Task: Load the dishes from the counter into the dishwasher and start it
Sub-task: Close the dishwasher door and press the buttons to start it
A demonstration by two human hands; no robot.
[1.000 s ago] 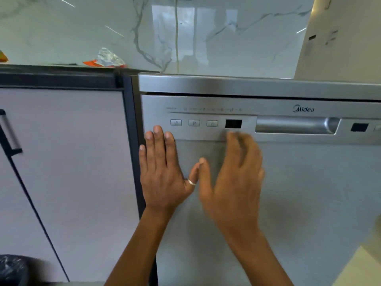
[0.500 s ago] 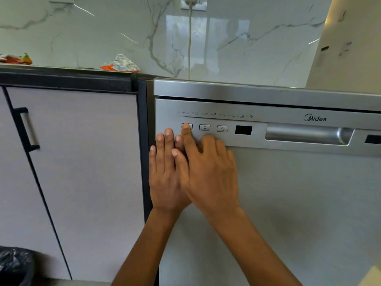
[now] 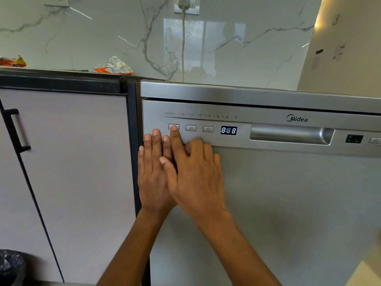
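The silver dishwasher (image 3: 288, 203) fills the right half, its door closed. On its control panel the leftmost button (image 3: 171, 126) lies under the index fingertip of my right hand (image 3: 195, 178); the other fingers are curled. The display (image 3: 228, 130) glows 8:88, right of a P button (image 3: 191, 128) and a timer button (image 3: 208, 129). My left hand (image 3: 152, 172) lies flat on the door's left edge, fingers together, partly under the right hand. Neither hand holds anything. No dishes are in sight.
A recessed door handle (image 3: 290, 134) sits right of the display. A pale cabinet door (image 3: 72, 172) with a black handle (image 3: 16, 131) is at left. Crumpled wrappers (image 3: 114, 67) lie on the dark counter edge. A black-bagged bin (image 3: 10, 265) stands bottom left. A cord (image 3: 183, 48) hangs from a wall socket.
My right hand swung left over my left hand and put its index finger on the leftmost button. The display, dark before, now shows 8:88. My left hand stayed flat on the door.
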